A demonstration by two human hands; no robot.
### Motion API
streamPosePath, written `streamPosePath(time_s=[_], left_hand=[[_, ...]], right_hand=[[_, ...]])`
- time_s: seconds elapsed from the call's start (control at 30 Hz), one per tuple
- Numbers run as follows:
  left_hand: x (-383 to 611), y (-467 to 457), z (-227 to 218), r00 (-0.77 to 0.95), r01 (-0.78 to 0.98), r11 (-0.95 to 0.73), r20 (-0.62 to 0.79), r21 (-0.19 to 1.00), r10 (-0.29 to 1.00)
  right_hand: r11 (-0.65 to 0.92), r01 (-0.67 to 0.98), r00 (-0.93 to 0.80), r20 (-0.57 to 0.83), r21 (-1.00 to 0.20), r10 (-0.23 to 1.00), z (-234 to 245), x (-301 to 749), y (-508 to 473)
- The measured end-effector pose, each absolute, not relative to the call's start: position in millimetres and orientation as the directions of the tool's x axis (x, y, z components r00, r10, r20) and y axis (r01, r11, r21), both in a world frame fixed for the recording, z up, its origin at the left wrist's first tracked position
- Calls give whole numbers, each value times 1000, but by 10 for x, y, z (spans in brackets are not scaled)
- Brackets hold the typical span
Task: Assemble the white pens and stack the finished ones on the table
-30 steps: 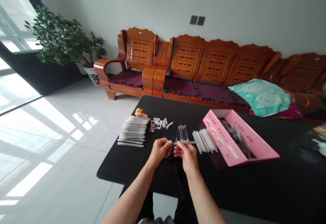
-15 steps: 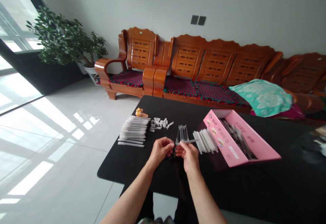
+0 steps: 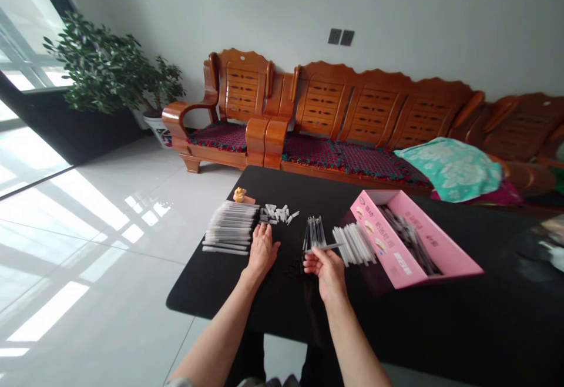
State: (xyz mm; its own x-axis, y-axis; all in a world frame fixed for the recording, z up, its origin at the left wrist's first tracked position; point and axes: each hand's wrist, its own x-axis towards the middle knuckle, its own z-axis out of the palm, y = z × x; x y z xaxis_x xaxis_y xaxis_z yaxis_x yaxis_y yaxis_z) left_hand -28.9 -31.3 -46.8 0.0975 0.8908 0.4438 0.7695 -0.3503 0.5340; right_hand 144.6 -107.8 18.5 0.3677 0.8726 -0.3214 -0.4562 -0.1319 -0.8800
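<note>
My right hand (image 3: 325, 268) pinches a slim pen barrel (image 3: 326, 247) that points right, just in front of a small bunch of thin refills (image 3: 314, 231). My left hand (image 3: 262, 248) reaches forward with fingers stretched out flat, its tips close to the loose white caps (image 3: 278, 213) and beside the stack of finished white pens (image 3: 231, 228). Nothing shows in the left hand. A row of white barrels (image 3: 355, 242) lies to the right of my right hand. Small dark parts (image 3: 294, 268) lie on the black table (image 3: 440, 316) between my hands.
An open pink box (image 3: 440, 252) with dark pens inside lies at the right. A small orange figure (image 3: 240, 194) stands at the table's far left corner. Behind are wooden sofas (image 3: 352, 117), a teal cloth (image 3: 449, 167) and a potted plant (image 3: 110, 70); white tiled floor at left.
My left hand has let go of the pen barrel and moved forward and left toward the white caps. My right hand still holds the barrel in about the same place.
</note>
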Motion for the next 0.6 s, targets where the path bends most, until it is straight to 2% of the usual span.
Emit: streamPosePath(time_s=[0.17,0.33,0.6], left_hand=[[-261,-418,-491,125,736,-407,482,541,867],[-269,-480,-412,82,722,-386,483,574,872],[-320,-412,-284,115,715,-324,353,620,929]], right_hand=[[-125,-456,350,-307,-881,885,178,1452,-1078],[-129,-457,318,-297,-880,900,207,1435,-1088],[-148,-453,290,-302,-879,908,219,1426,-1111]])
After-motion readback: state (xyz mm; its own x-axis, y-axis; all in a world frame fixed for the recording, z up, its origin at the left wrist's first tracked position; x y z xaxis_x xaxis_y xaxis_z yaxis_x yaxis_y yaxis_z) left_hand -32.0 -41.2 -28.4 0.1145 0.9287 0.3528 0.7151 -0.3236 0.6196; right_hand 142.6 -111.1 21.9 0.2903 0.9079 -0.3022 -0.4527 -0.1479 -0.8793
